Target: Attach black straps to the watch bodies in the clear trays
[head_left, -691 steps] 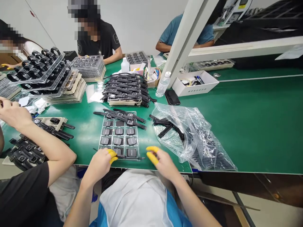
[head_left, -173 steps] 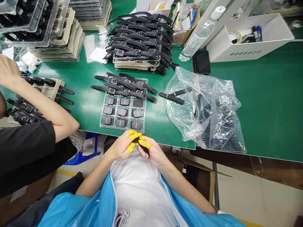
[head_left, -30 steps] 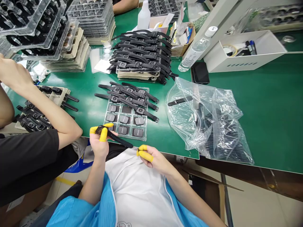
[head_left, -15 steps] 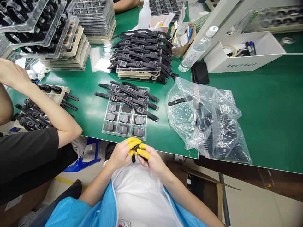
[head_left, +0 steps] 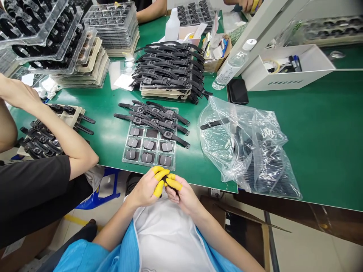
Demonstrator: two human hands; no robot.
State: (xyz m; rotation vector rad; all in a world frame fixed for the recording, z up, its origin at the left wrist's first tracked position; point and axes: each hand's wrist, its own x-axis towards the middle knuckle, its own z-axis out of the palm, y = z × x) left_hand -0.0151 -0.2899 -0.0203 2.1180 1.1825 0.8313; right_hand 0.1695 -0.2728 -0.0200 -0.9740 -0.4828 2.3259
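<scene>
My left hand (head_left: 150,187) and my right hand (head_left: 180,190), both with yellow finger cots, meet just in front of the table edge. Between their fingertips they pinch a black smartwatch (head_left: 166,180), mostly hidden by the fingers. Directly beyond lies a clear plastic tray (head_left: 145,164). Square dark watch bodies (head_left: 148,144) sit in its nearer compartments, and one compartment shows no watch. Across the tray's far part rest several smartwatches with black straps (head_left: 154,120), laid slantwise.
Behind the tray rises a stack of strapped watches (head_left: 170,68). A clear bag of black straps (head_left: 255,151) lies to the right, near a phone (head_left: 237,91), bottle (head_left: 234,66) and white box (head_left: 289,75). A co-worker's arm (head_left: 65,132) is at left.
My left fingers have curled further over the watch, and the strap end that hung below them is now hidden. The view has shifted slightly; a hand shows at the far top right.
</scene>
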